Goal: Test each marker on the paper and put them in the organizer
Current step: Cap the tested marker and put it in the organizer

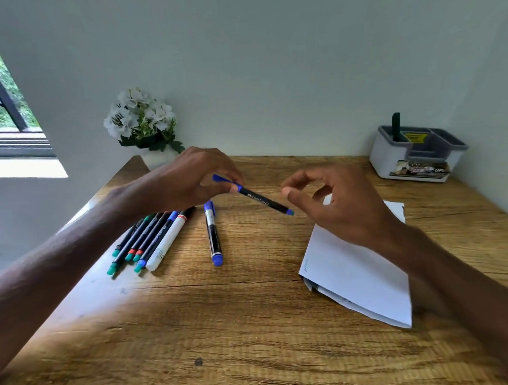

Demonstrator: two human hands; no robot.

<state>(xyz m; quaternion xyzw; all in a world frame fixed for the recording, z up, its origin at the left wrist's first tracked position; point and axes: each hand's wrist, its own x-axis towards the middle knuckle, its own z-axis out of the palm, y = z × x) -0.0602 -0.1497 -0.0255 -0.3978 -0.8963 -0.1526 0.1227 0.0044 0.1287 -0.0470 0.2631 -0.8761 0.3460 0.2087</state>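
Left hand (pixel 188 177) pinches a black-barrelled blue marker (pixel 262 202) between thumb and fingertips close to its blue cap end, holding it in the air with its other blue tip slanting down toward the right hand (pixel 343 206). That hand hovers with fingers loosely curved, thumb and forefinger drawn toward each other just beside the free end but, as far as can be told, gripping nothing. Nearest of all, under and behind the right wrist, lies the paper (pixel 352 275), a folded white sheet on the wooden table (pixel 223 324); no test marks show on its visible face. Below the left forearm a bunch of markers (pixel 150 240) lies side by side, caps on, and between the two hands, under the held one, rests a loose marker (pixel 213 235) with blue ends. Beyond the right hand, well apart at the table's back corner, stands the organizer (pixel 391 160), with one dark marker (pixel 396 126) upright in a rear compartment. Beyond the left hand sits a pot of white flowers (pixel 140 118). The step looks like readying this marker for its test: the right hand likely needs to take the barrel while the left pulls the cap, then the tip goes down to the paper beneath it.
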